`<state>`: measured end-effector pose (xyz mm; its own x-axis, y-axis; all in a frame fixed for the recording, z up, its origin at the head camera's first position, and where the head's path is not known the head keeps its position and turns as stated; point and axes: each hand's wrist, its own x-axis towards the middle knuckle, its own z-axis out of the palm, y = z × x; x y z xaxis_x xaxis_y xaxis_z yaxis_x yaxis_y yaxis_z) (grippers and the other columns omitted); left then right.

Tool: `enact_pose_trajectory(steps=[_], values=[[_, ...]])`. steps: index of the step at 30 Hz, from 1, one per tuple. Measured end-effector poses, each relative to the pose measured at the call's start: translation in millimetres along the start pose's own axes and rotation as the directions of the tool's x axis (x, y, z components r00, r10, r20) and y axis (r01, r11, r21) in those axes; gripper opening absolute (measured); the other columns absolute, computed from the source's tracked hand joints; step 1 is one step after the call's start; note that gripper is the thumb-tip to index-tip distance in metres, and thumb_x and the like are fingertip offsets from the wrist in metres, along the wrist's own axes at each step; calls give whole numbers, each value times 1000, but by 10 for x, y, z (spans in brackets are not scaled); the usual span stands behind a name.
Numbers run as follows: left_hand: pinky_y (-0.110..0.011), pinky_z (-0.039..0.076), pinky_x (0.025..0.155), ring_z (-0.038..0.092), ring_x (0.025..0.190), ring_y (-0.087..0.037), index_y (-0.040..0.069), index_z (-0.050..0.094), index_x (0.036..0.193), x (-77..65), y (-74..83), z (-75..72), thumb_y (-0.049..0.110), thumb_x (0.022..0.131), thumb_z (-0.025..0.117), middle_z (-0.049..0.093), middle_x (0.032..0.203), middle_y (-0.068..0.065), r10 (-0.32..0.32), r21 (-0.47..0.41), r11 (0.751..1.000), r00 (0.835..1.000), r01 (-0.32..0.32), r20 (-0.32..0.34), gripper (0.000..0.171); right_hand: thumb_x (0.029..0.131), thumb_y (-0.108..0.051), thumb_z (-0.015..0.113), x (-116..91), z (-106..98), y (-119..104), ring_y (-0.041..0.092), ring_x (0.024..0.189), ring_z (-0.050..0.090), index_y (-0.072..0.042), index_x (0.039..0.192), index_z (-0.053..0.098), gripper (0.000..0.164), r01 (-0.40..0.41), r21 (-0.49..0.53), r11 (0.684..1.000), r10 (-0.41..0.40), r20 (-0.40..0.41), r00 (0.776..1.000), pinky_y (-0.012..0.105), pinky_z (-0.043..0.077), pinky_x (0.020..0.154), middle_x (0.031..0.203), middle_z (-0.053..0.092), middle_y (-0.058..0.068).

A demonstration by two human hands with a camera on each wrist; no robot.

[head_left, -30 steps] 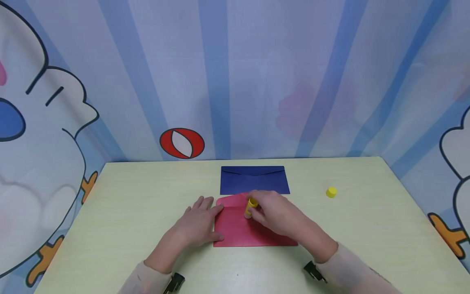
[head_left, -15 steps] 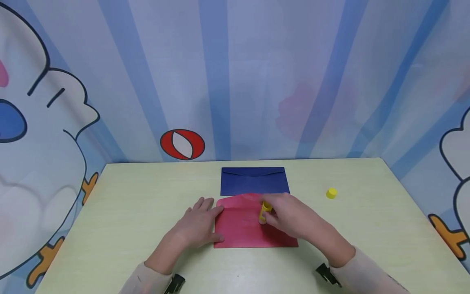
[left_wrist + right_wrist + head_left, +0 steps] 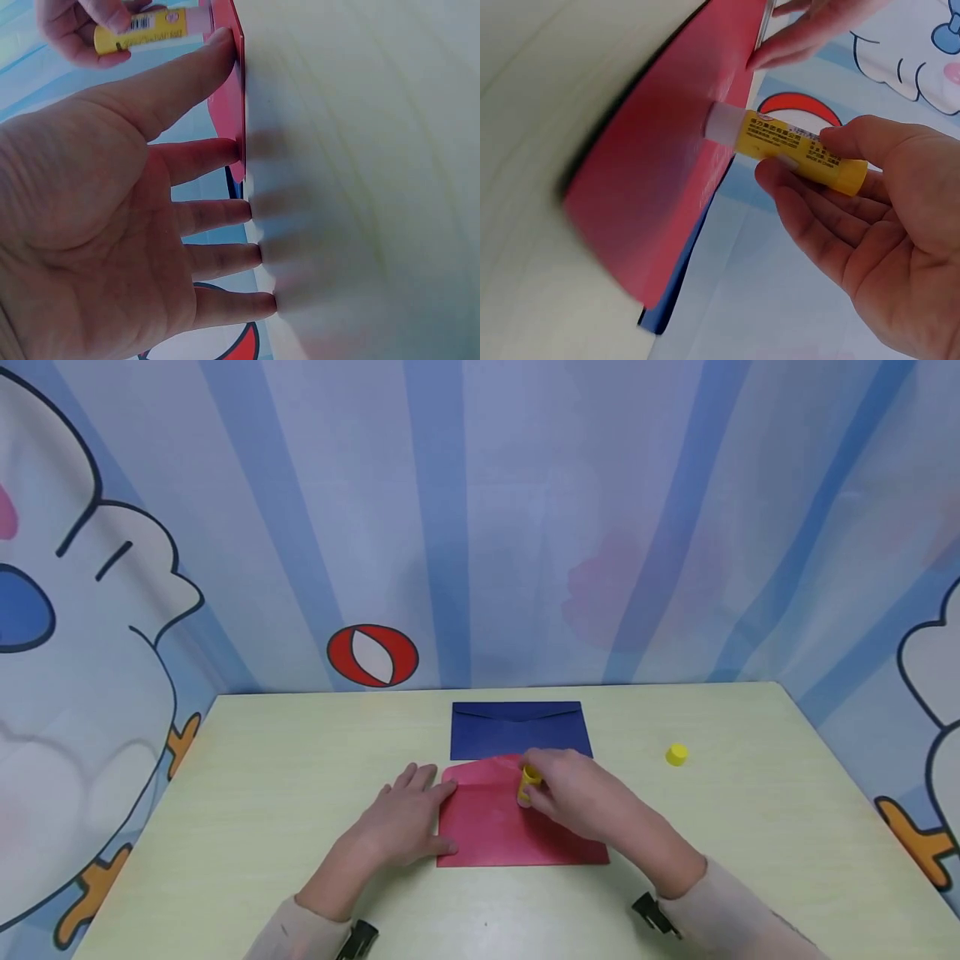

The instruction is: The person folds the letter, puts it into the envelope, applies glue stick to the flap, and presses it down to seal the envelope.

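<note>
A red envelope [image 3: 480,827] lies flat on the table. My right hand [image 3: 581,789] pinches a yellow glue stick [image 3: 799,150] between thumb and fingers, its whitish tip touching the red paper near the middle. On the envelope's left edge rests my left hand [image 3: 401,818]; its thumb and index finger touch the paper, and the other straight fingertips stand on the table in the left wrist view. Just behind the red envelope is a dark blue envelope [image 3: 517,731], its near edge partly hidden by the right hand.
A yellow cap [image 3: 677,754] stands on the table [image 3: 750,827] to the right. Behind the table hangs a striped blue backdrop [image 3: 517,527] with cartoon figures. Each sleeve has a black wrist camera [image 3: 656,916] beside it.
The right hand first slid the glue stick rightward over the red envelope, then came partway back to the left. The left hand and both envelopes stay in place.
</note>
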<state>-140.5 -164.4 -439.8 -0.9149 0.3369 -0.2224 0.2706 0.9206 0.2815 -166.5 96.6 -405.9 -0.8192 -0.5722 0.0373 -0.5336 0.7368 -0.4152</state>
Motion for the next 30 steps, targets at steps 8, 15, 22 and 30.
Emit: enact_pose_trajectory(steps=[8, 15, 22, 30], values=[[-71, 41, 110, 32, 152, -48, 11, 56, 155, 2, 5, -6, 44, 80, 92, 42, 161, -21, 25, 6, 1000, 1000, -25, -2, 89, 99, -18, 76, 83, 99, -126, 6, 73, 58, -14, 110, 68, 15, 99, 30, 995, -98, -5, 995, 24, 53, 66, 87, 60, -11], [-72, 41, 110, 32, 151, -49, 11, 56, 154, 3, 9, -6, 44, 80, 92, 42, 160, -21, 19, 1, 1000, 1000, -19, -7, 89, 96, -17, 79, -24, -4, -52, 4, 68, 58, -19, 103, 66, 14, 77, 51, 996, -79, 49, 996, 25, 54, 64, 81, 58, -17], [-72, 40, 110, 32, 151, -48, 11, 56, 155, 5, 6, 8, 43, 80, 93, 42, 161, -21, 8, -6, 1000, 1000, -8, -6, 89, 97, -10, 74, -124, -128, 129, 5, 68, 56, -11, 106, 70, 10, 43, 2, 999, -43, 50, 998, 25, 52, 63, 81, 61, -15], [-71, 40, 111, 31, 152, -48, 12, 55, 155, 8, 5, 3, 42, 80, 93, 42, 161, -20, -7, -4, 1000, 1000, 7, -4, 90, 98, -14, 78, -34, -67, 63, 9, 69, 56, -12, 103, 68, 11, 19, -7, 1000, -19, 21, 1000, 25, 52, 62, 80, 58, -10]])
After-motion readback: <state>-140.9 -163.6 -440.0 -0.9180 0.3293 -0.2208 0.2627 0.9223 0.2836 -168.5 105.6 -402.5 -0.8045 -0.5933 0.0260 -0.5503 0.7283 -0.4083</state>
